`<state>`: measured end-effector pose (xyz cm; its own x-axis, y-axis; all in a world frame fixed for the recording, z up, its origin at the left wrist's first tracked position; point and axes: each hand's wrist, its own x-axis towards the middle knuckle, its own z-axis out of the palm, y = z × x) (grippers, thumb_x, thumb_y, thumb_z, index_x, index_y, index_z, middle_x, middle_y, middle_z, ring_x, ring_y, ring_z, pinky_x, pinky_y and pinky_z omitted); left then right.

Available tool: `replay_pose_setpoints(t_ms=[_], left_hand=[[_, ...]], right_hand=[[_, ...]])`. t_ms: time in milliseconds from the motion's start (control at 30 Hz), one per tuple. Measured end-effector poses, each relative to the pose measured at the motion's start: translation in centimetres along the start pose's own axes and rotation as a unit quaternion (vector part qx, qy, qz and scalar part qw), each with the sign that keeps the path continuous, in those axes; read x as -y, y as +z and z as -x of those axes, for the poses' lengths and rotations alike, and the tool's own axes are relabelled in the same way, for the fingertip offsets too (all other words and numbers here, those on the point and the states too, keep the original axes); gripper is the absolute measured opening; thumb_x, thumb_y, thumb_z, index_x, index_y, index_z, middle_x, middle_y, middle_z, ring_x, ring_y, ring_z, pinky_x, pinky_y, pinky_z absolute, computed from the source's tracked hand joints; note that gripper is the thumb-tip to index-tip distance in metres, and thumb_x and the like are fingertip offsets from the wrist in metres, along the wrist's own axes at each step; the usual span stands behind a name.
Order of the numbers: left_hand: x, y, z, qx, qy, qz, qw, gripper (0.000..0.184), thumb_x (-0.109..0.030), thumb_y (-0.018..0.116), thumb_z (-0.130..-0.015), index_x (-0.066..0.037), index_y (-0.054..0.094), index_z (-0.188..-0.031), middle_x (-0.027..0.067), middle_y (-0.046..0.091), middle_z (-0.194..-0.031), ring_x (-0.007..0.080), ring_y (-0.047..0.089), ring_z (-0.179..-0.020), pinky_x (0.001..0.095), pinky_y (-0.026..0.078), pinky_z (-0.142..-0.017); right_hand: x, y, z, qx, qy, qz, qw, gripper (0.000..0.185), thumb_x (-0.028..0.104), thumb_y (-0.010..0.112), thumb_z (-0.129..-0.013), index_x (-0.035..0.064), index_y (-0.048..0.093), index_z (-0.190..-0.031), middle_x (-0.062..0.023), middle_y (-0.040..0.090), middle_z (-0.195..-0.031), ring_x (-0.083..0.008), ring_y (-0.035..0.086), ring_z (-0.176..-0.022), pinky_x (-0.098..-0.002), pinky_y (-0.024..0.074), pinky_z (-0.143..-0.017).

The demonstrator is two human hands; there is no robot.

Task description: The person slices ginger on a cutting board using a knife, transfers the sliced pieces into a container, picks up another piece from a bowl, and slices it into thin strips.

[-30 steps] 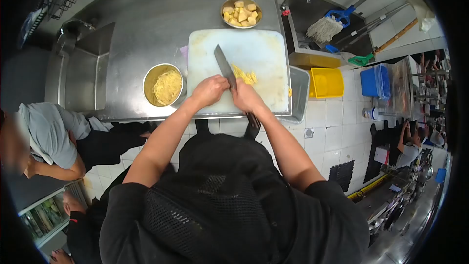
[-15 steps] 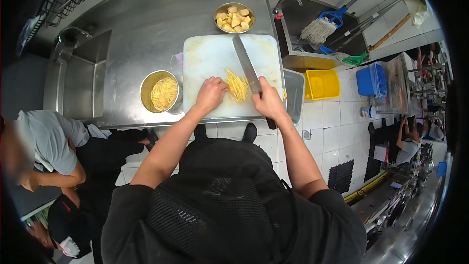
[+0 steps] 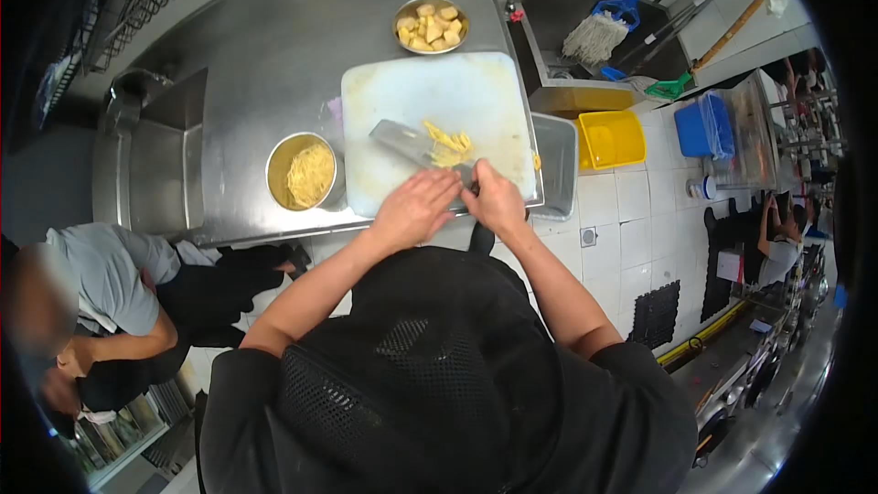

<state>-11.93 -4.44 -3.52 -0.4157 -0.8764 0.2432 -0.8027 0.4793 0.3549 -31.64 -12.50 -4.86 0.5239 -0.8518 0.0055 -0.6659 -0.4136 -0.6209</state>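
Observation:
My right hand (image 3: pixel 497 199) is closed round the handle of a broad kitchen knife (image 3: pixel 402 144). Its blade lies low over the white cutting board (image 3: pixel 485 82), pointing to the far left. Just beyond the blade is a small heap of thin yellow strips (image 3: pixel 448 139), which look like cut ginger. My left hand (image 3: pixel 421 208) is at the board's near edge, fingers stretched out together along the near side of the blade; whether they touch it is unclear. A round metal container (image 3: pixel 274 185) of similar strips stands left of the board. Behind the board is a metal bowl (image 3: pixel 400 39) of peeled chunks.
A sink (image 3: pixel 192 178) is set into the steel counter (image 3: pixel 265 64) at the left. Right of the board stand a grey bin (image 3: pixel 555 165) and a yellow tub (image 3: pixel 615 142). Mops (image 3: pixel 594 39) lean in another sink. A seated person (image 3: pixel 119 274) is close by at left.
The knife has swung from pointing away to pointing left across the board. My left hand has come right and nearer, beside the blade. The heap of strips on the board looks smaller.

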Motion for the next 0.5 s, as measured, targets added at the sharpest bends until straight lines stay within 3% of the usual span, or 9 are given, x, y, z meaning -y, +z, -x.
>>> replay_pose_setpoints(t_ms=[33,133,500], left_hand=[[-0.1,-0.2,0.0,0.000,0.006,-0.003,1.000,0.061,-0.030,0.074,-0.089,0.000,0.056,-0.140,0.0171,0.056,-0.146,0.0328,0.051,-0.137,0.0447,0.040,-0.116],[0.4,-0.1,0.2,0.139,0.011,-0.015,0.990,0.092,-0.058,0.062,-0.094,0.004,0.034,-0.155,0.0213,0.037,-0.161,0.0345,0.032,-0.152,0.0462,0.025,-0.126],[3.2,1.3,-2.9,0.206,0.073,0.029,0.975,0.097,-0.069,0.044,-0.099,0.008,0.028,-0.157,0.0246,0.029,-0.165,0.0349,0.024,-0.156,0.0449,0.022,-0.127]], right_hand=[[0.0,0.2,0.0,-0.007,0.000,0.000,1.000,0.036,0.015,0.078,-0.082,0.0071,0.048,-0.103,-0.0169,0.069,-0.086,-0.0393,0.070,-0.077,-0.0508,0.0554,-0.066],[-0.6,1.0,-0.1,0.010,-0.053,0.025,0.998,0.034,0.015,0.078,-0.081,0.0051,0.050,-0.099,-0.0152,0.069,-0.086,-0.0385,0.070,-0.078,-0.0480,0.0560,-0.065],[-4.4,0.7,0.3,-0.043,-0.194,0.070,0.977,0.030,0.018,0.080,-0.076,0.0063,0.058,-0.094,-0.0122,0.067,-0.082,-0.0339,0.069,-0.076,-0.0451,0.0555,-0.066]])
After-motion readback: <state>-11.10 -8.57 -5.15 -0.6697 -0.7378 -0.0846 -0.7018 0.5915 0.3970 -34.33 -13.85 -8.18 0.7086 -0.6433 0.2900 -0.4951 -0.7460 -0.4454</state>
